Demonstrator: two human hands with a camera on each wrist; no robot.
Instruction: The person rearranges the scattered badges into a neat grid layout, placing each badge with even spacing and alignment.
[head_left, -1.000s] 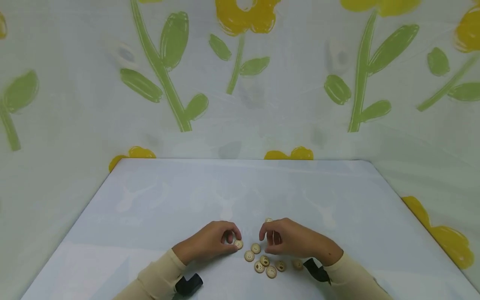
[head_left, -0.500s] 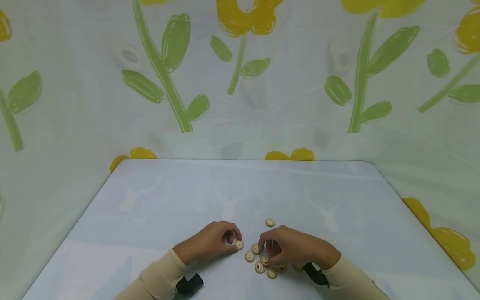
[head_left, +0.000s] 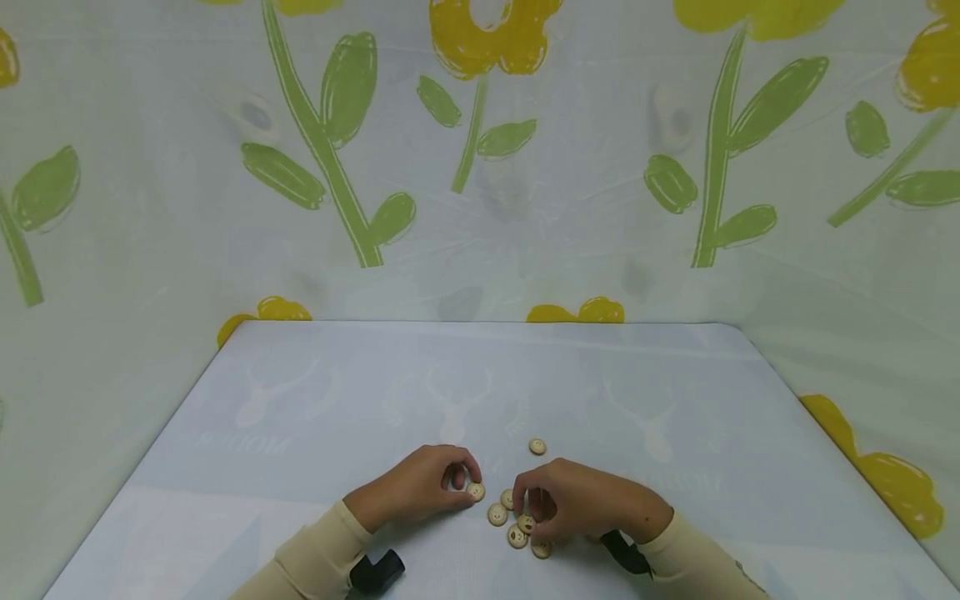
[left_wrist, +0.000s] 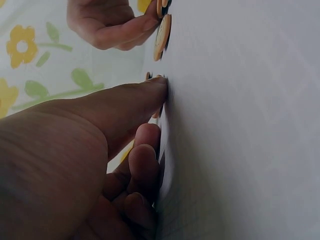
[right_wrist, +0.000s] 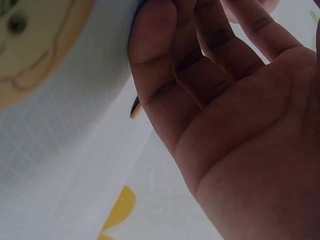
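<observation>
Left hand (head_left: 415, 487) pinches a round beige wooden button (head_left: 476, 492) at three o'clock; right hand (head_left: 573, 502), grip impossible to tell, has a second button (head_left: 526, 523) at eight.

Your round, cream-faced, tan-rimmed buttons (head_left: 497, 515) lie clustered; from them, at ten o'clock, your left hand (head_left: 422, 490) pinches one button (head_left: 476, 492), and a lone button (head_left: 537, 447) lies flat near twelve.
</observation>
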